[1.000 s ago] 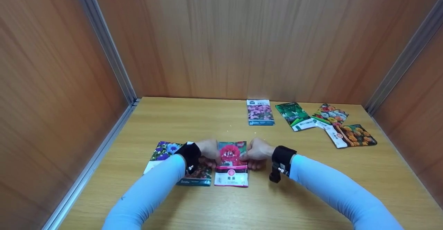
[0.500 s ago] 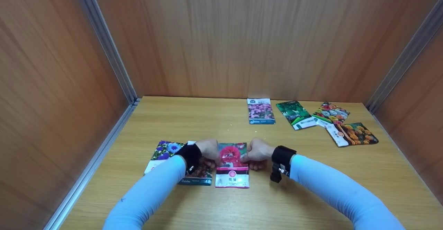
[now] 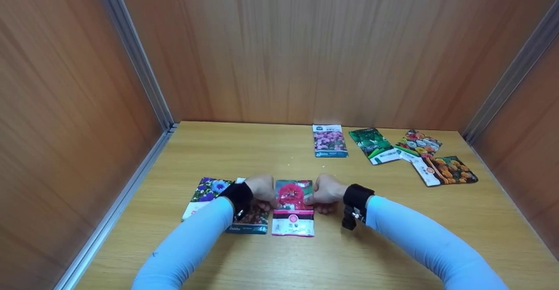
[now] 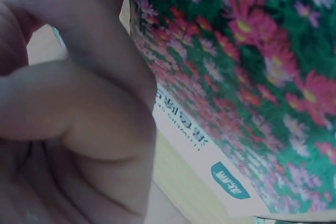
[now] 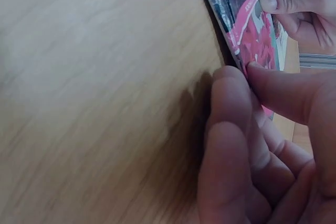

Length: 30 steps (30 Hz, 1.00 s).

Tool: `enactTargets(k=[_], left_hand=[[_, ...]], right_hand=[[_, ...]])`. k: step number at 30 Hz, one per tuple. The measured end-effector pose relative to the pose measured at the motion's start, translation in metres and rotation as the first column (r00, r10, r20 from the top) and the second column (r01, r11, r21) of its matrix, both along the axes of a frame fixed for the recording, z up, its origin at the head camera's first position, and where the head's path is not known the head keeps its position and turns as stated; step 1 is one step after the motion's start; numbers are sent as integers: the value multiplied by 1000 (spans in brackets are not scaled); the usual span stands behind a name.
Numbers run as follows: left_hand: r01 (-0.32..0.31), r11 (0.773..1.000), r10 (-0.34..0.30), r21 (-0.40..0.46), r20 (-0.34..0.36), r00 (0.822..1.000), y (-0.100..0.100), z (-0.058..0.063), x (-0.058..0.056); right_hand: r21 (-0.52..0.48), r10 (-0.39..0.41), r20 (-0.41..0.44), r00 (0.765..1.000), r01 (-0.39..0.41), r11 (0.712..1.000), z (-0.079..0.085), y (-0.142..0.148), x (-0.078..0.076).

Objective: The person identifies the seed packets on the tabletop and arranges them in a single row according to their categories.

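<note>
A seed packet with a large pink flower [image 3: 291, 196] lies upright between both hands in the head view. My left hand [image 3: 262, 189] pinches its left edge, with the thumb on its front in the right wrist view. At its right edge, my right hand [image 3: 325, 191] grips it between thumb and curled fingers. Just left lies a packet with red and pink daisies [image 4: 252, 77], mostly covered by the left hand and wrist in the head view. Beyond that is a packet with blue and purple flowers [image 3: 212, 189], partly behind the left arm.
Along the back of the wooden table [image 3: 305, 264] lies a pink-flower packet [image 3: 329, 141]. Farther right are a green packet [image 3: 373, 145], a mixed-colour flower packet [image 3: 418, 143] and an orange-flower packet [image 3: 450, 170], overlapping at their ends. Wood-grain panels [image 3: 279, 50] enclose the table.
The packet between the hands has slid slightly toward the person since the first frame. Both hands keep their hold on its edges and have barely moved.
</note>
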<state>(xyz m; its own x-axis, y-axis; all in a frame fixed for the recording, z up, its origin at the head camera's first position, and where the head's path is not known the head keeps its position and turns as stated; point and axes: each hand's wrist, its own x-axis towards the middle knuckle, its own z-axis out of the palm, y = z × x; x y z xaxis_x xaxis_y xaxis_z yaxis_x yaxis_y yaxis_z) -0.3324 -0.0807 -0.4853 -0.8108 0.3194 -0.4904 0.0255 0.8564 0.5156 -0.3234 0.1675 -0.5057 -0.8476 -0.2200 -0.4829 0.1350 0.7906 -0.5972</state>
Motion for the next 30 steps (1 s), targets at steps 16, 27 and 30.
enactTargets(k=[16,27,30], left_hand=[[86,995,-85,-43,6,996,11,5,-3],[158,982,-168,-107,-90,982,32,11,-17],[99,995,-102,-24,-185,977,38,16,-28]], right_hand=[[89,12,-95,995,-3,996,-2,-8,-10],[-122,-106,-123,987,91,988,13,19,-19],[-173,-198,-113,974,177,969,23,37,-32]])
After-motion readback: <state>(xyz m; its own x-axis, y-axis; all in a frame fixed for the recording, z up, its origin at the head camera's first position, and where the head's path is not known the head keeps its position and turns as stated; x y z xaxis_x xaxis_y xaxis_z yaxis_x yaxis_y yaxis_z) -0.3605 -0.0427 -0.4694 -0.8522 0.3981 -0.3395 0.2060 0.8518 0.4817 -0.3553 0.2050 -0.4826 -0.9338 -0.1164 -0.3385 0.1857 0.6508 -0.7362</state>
